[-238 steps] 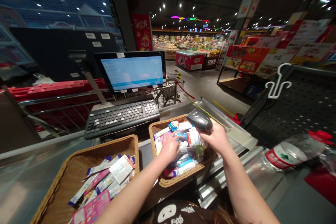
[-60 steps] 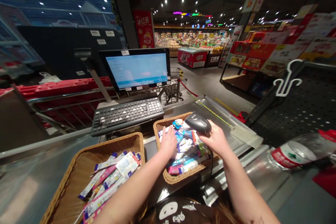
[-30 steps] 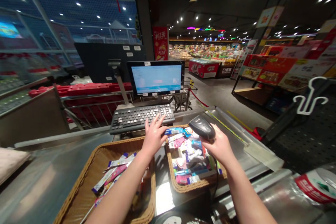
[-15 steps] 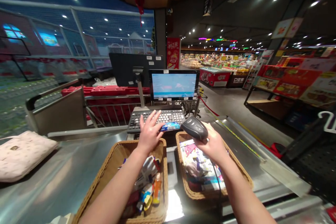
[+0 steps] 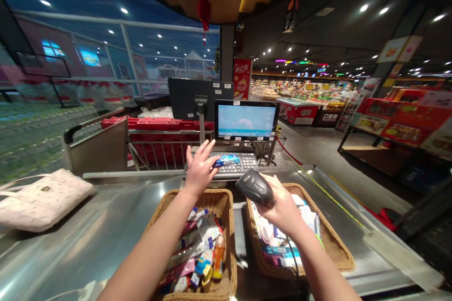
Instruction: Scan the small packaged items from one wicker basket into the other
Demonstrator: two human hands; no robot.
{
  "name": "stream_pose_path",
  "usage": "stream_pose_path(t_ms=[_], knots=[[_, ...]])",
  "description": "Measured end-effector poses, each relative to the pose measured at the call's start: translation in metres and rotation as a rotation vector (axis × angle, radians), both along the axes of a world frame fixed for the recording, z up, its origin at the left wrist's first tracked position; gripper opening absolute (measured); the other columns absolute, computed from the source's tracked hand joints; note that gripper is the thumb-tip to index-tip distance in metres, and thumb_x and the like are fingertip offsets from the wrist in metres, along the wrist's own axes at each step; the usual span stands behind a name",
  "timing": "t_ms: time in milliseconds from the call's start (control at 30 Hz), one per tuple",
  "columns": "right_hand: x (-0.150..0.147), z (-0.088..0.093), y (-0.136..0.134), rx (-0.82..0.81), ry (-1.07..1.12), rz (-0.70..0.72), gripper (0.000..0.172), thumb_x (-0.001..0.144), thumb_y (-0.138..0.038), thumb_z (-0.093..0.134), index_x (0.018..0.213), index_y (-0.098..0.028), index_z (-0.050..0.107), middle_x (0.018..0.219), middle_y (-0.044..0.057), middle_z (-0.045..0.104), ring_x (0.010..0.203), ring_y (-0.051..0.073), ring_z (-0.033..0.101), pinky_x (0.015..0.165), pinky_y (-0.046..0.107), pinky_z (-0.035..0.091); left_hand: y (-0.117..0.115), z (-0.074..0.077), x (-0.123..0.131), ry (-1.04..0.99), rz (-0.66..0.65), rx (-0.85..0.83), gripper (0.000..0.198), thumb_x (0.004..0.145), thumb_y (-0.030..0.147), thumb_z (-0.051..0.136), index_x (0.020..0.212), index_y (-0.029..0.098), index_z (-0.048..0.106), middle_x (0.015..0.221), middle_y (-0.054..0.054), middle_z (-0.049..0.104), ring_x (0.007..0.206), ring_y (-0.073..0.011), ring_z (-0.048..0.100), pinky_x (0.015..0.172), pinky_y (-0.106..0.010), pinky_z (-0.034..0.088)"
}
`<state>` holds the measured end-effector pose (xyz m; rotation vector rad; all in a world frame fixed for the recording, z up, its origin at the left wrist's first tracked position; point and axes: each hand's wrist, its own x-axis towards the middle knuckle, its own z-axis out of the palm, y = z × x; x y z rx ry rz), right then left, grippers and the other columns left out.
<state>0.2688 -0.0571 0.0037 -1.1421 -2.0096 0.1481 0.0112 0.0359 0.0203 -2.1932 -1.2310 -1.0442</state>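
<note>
My left hand [image 5: 201, 169] hovers at the keyboard [image 5: 249, 162], fingers stretched out. Its thumb side grips a small blue packet [image 5: 228, 161], which hides some of the keys. In my right hand [image 5: 280, 202] is a black barcode scanner [image 5: 254, 187], its head pointing left. The scanner's cord hangs down past my wrist. Below my left forearm stands a wicker basket [image 5: 231, 240] with several small packaged goods, among them an orange bottle [image 5: 218, 256]. Under my right hand, a second wicker basket [image 5: 337, 240] contains white and blue packs [image 5: 278, 249], partly covered by my arm.
Behind the keyboard stands a lit monitor [image 5: 247, 121], with a second, dark screen [image 5: 190, 96] facing away. A pale handbag [image 5: 45, 200] lies at the left of the metal counter [image 5: 120, 216]. Shopping carts [image 5: 162, 148] stand beyond the counter.
The camera has turned slightly left, so the scene sits further right. Relative to the baskets and keyboard, both hands have shifted left; the scanner is also lower. Both hands keep their hold.
</note>
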Motion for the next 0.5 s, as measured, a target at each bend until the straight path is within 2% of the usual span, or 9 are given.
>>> stream_pose_path(t_ms=[233,500], knots=[[-0.0036,0.0051,-0.0043,-0.009,0.008,0.018,0.048,0.067,-0.016,0.06,0.114,-0.022,0.064,0.126,0.01,0.064,0.128,0.033,0.051,0.114,0.06,0.023,0.0027,0.0011,-0.0071,0.007,0.025,0.024,0.018,0.082,0.024,0.065,0.099,0.026,0.069,0.15,-0.007,0.043,0.139,-0.0299,0.037,0.115,-0.064,0.006],[-0.0057,-0.0011,-0.0042,0.018,-0.01,0.039,0.053,0.067,-0.015,0.06,0.119,-0.025,0.063,0.124,0.009,0.064,0.129,0.033,0.05,0.114,0.061,0.024,-0.0026,-0.0012,-0.0105,0.024,0.033,0.033,0.021,0.081,0.022,0.065,0.101,0.026,0.069,0.15,-0.007,0.042,0.139,-0.0292,0.038,0.116,-0.064,0.005]])
